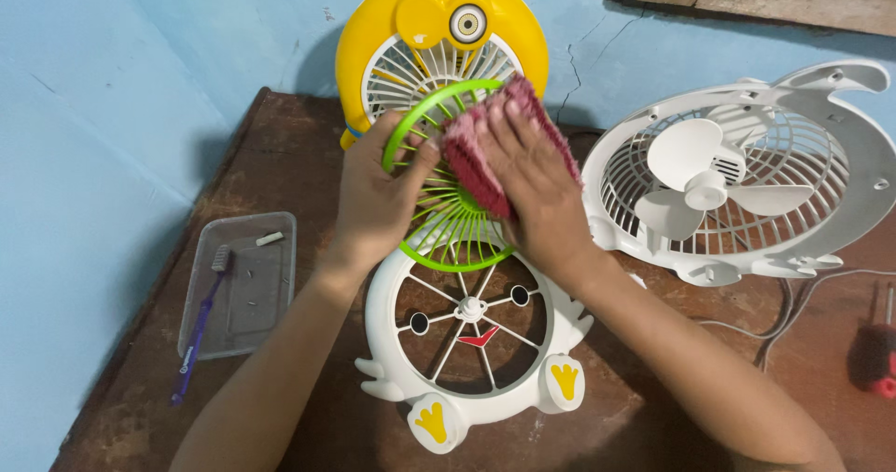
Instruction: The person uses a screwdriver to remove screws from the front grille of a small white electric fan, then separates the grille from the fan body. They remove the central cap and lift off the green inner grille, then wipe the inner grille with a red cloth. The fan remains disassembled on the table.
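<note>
Head camera looks down on a brown wooden table [308,131] pushed against a blue wall [103,70].

The biggest thing is the white fan body [845,183] on the right side of the table, with its white blades [709,187] showing. Thin wires [793,318] run out from under it.

At the back stands a yellow fan housing [509,14], shaped like a chubby bird, leaning by the wall.

In front lies a white fan frame [383,332] with little yellow feet [565,380] and a small red mark in the middle.

Above that frame is the green fan grille [448,239] — it is up off the table, tilted, between the white frame and the yellow housing. The left hand [373,201] grips its rim, with the fingers curled around the green edge.

The right hand [532,187] presses a pink-red cloth [476,159] flat on the grille. Its fingers are spread over the cloth, holding it down.

On the left sits a clear plastic tray [280,276]. A purple toothbrush [201,327] leans out over its edge — bristles up inside the tray.

At the far right edge is a red-handled screwdriver [877,360], only partly in sight.
</note>
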